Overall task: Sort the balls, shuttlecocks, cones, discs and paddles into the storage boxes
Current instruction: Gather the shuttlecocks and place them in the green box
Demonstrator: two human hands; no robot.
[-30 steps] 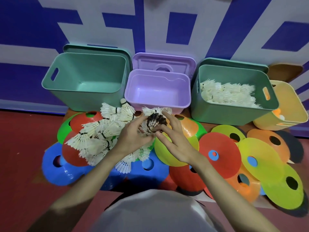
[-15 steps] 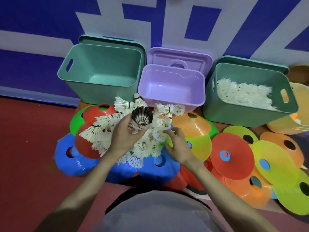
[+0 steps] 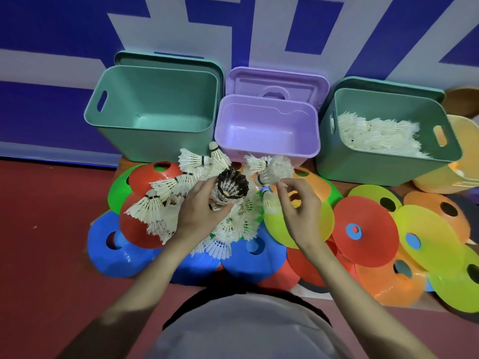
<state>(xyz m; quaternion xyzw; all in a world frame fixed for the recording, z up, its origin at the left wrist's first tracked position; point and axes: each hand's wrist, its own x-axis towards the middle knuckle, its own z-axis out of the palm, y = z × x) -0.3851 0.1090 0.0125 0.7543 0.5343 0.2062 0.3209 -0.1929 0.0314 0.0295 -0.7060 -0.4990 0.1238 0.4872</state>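
Observation:
My left hand (image 3: 198, 209) grips a black-feathered shuttlecock (image 3: 232, 184), held upright over a pile of white shuttlecocks (image 3: 166, 200) lying on coloured discs. My right hand (image 3: 300, 211) pinches a white shuttlecock (image 3: 275, 172) by its feathers, lifted just right of the black one. Behind stand a green box (image 3: 155, 104) and a purple box (image 3: 267, 128), both with nothing inside. A second green box (image 3: 388, 161) at the right holds several white shuttlecocks (image 3: 378, 137).
Several flat discs in red (image 3: 363, 229), yellow (image 3: 427, 239), orange (image 3: 388, 283), blue (image 3: 114, 244) and green overlap across the floor in front of the boxes. A yellow box (image 3: 464, 174) stands at the far right. A blue and white wall rises behind.
My right hand left the pile, took hold of a white shuttlecock and raised it. My left hand kept hold of the black shuttlecock. The view shifted left.

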